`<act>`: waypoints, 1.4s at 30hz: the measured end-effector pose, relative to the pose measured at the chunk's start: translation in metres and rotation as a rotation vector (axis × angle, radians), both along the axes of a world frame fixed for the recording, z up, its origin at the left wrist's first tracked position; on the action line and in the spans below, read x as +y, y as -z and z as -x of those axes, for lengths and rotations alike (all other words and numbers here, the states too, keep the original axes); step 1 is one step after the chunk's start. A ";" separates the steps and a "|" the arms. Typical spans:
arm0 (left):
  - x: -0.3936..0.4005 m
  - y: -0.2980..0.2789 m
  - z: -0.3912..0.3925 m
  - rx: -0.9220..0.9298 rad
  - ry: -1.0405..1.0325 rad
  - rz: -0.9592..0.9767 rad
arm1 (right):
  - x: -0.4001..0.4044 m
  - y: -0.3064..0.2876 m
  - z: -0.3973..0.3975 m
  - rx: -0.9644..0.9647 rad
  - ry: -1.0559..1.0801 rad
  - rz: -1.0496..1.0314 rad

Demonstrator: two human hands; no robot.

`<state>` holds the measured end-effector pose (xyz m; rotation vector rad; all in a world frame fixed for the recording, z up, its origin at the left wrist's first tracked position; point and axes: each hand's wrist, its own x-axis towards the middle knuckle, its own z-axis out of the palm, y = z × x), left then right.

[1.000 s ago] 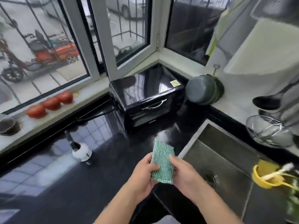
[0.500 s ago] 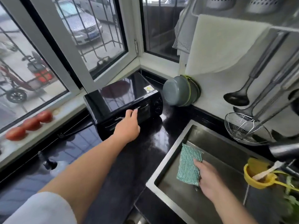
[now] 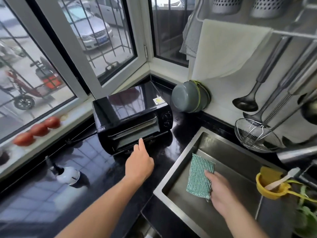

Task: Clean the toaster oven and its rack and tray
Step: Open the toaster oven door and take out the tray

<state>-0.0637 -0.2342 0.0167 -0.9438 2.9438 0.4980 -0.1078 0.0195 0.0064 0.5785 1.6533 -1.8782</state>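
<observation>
The left hand [image 3: 139,164] points a finger at the toaster oven [image 3: 132,117] door — the right hand [image 3: 218,189] grips the green cloth [image 3: 199,176] over the sink [image 3: 181,169].

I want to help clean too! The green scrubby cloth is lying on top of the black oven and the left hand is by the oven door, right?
Not quite. The head view shows the green scrubby cloth in the sink, held by the right hand. The left hand is by the oven door.

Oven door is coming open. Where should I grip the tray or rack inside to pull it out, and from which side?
Grip the front edge of the metal tray inside the black toaster oven, coming straight in from the front with the left hand. Only that edge faces the opening; the walls block its sides.
</observation>
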 end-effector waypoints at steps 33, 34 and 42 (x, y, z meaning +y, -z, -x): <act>-0.019 0.045 -0.083 -0.544 0.448 0.457 | -0.030 -0.013 -0.055 0.010 -0.125 -0.104; -0.027 0.048 -0.083 -0.538 0.472 0.491 | -0.031 -0.014 -0.056 0.013 -0.118 -0.115; -0.063 0.079 -0.105 -0.426 0.629 0.486 | -0.038 -0.012 -0.069 0.009 -0.082 -0.175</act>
